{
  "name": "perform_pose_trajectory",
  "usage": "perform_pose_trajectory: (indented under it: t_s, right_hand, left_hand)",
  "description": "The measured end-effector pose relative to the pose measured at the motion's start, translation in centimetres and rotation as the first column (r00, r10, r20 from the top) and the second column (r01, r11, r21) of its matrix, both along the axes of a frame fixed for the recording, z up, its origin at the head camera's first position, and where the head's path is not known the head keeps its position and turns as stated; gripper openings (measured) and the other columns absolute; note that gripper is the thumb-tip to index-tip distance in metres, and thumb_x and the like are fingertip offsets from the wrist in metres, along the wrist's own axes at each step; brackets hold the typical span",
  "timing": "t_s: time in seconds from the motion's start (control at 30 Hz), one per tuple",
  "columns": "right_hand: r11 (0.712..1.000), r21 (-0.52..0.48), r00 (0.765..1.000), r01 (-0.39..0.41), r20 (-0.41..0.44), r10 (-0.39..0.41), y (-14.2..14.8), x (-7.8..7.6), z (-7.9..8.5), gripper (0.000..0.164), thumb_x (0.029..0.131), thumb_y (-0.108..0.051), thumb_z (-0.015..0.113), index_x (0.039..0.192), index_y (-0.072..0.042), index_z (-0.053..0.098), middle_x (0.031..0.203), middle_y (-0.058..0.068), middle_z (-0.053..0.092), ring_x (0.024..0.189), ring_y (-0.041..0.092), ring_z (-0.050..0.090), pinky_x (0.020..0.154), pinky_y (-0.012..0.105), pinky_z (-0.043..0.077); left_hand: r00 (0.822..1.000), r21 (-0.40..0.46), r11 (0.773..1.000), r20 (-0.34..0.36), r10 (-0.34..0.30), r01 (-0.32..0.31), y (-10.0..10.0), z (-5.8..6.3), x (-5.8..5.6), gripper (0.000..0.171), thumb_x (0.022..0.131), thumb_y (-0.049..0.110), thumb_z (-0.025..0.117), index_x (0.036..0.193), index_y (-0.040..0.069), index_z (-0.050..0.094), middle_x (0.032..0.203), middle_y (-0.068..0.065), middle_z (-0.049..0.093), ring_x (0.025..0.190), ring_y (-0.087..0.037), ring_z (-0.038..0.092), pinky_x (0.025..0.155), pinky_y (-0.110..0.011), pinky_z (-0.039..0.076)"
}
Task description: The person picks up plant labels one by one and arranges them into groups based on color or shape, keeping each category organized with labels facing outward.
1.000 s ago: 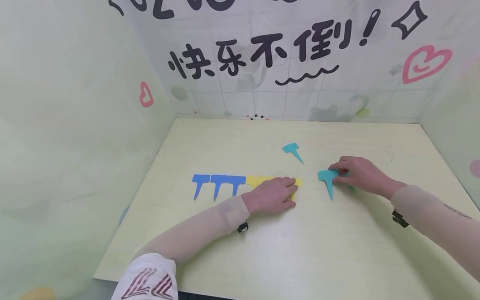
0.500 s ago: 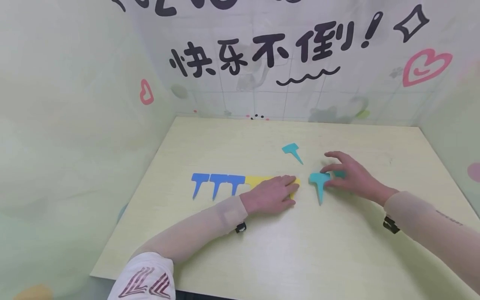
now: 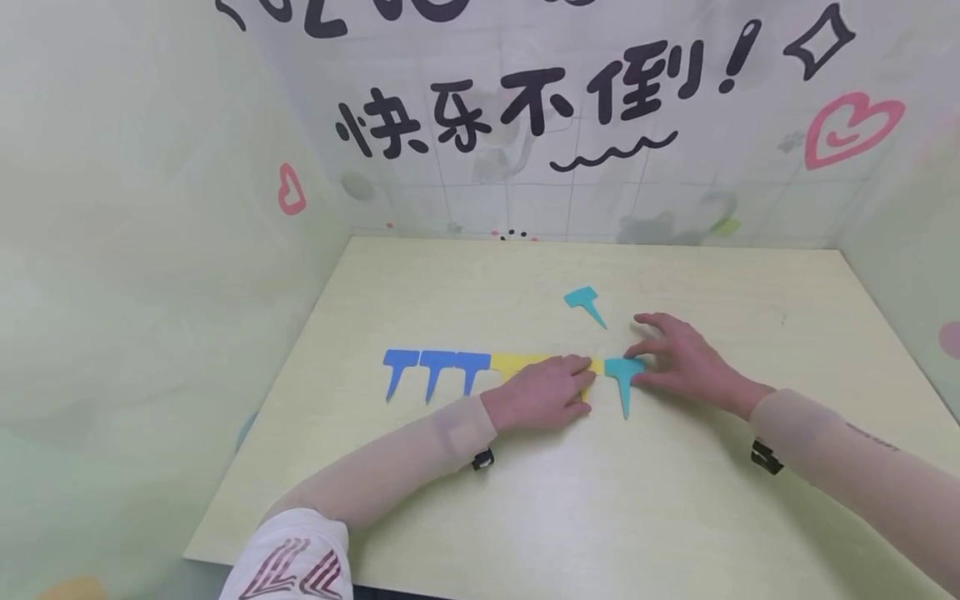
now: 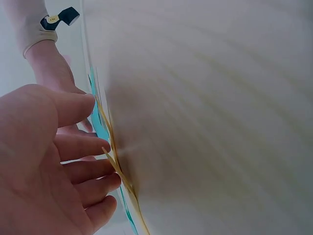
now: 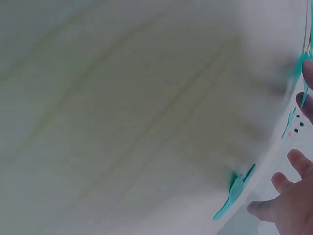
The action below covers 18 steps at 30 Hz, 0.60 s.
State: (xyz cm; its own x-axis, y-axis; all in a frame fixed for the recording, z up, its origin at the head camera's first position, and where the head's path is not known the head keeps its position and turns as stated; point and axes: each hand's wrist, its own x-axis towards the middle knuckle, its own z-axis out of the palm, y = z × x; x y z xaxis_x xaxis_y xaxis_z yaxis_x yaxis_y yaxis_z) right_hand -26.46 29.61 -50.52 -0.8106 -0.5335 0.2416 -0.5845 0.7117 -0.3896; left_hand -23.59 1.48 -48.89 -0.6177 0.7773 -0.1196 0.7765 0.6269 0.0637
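Three blue T-shaped plant labels (image 3: 437,360) lie side by side on the table. Yellow plant labels (image 3: 507,363) continue the row rightward, partly covered by my left hand (image 3: 546,392). Its fingers lie extended over them. At the row's right end is a teal plant label (image 3: 622,369), stem towards me. My right hand (image 3: 686,367) pinches the right side of its head between thumb and finger; the other fingers are spread. Farther back lies another teal label (image 3: 583,297), tilted. One more teal label (image 5: 236,189) shows in the right wrist view; the hand hides it from the head view.
The pale wooden table (image 3: 480,517) meets a printed back wall (image 3: 480,200) with dark lettering. Curtain-like side walls (image 3: 150,292) stand to the left and right. A small black device (image 3: 767,457) sits under the right wrist.
My right hand has slid the teal plant label left and slightly towards me, up to the end of the yellow ones. The left hand has stayed on the yellow labels.
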Motion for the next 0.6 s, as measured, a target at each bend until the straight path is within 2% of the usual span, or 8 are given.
perform_pose_trajectory:
  t_s: [0.23,0.47,0.6]
  right_hand:
    - [1.000,0.011,1.000,0.005,-0.009,-0.005,-0.3,0.2,0.0,0.031,0.080,-0.030,0.087,0.109,-0.024,0.078,0.149,0.018,0.045,0.136,0.042,0.037,0.107,0.068,0.029]
    - [1.000,0.011,1.000,0.010,0.014,-0.010,-0.2,0.4,0.1,0.031,0.083,-0.030,0.085,0.112,-0.023,0.078,0.150,0.017,0.044,0.137,0.042,0.036,0.107,0.069,0.027]
    - [1.000,0.022,1.000,0.017,0.011,-0.017,-0.4,-0.6,1.4,0.035,0.083,-0.029,0.085,0.116,-0.022,0.076,0.152,0.015,0.042,0.138,0.040,0.035,0.109,0.065,0.029]
  left_hand:
    - [1.000,-0.001,1.000,-0.008,-0.008,0.008,0.0,-0.1,0.0,0.057,0.105,0.042,0.049,0.151,0.009,0.045,0.159,-0.009,0.037,0.146,-0.022,0.034,0.120,-0.031,0.025]
    - [1.000,0.003,1.000,-0.012,-0.010,0.010,0.0,-0.1,-0.1,0.056,0.106,0.042,0.049,0.151,0.010,0.046,0.159,-0.009,0.037,0.146,-0.022,0.034,0.120,-0.031,0.024]
    - [1.000,0.008,1.000,-0.019,-0.014,0.014,-0.1,0.1,-0.3,0.055,0.106,0.042,0.048,0.152,0.011,0.046,0.159,-0.009,0.036,0.145,-0.023,0.035,0.120,-0.033,0.026]
